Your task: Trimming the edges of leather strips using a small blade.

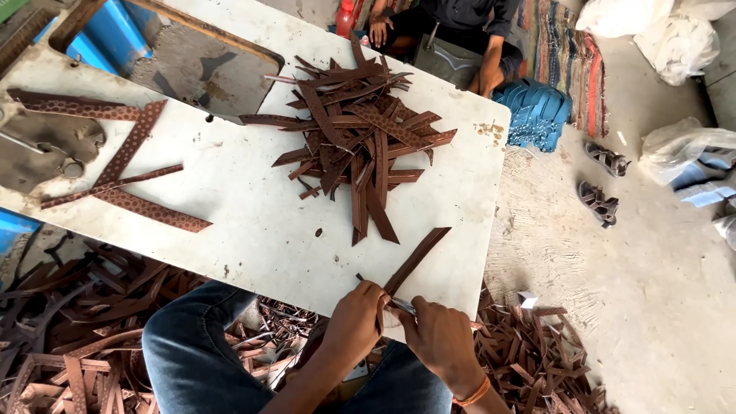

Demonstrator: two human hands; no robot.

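Head view shows us looking down at a white table [253, 222] with our two hands at its near edge. Our left hand [354, 318] is closed around the low end of a long brown strip [416, 260], which slants up and away over the table edge. Our right hand [443, 337] is curled tight around a small metal blade [402, 306], and the blade touches the strip just beside our left fingers. We see a big pile of brown strips [356, 138] near the middle of the table, well apart from our hands. A few spotted strips [126, 165] lie on the left side of the table, near a grey metal part [46, 146]. Our knee in blue jeans [192, 345] sits under the table edge. Lots of brown scraps [537, 360] lie on the floor around us. Another person [452, 31] sits past the far side of the table, next to a stack of blue pieces [537, 111], and two sandals [602, 180] lie on the floor close by
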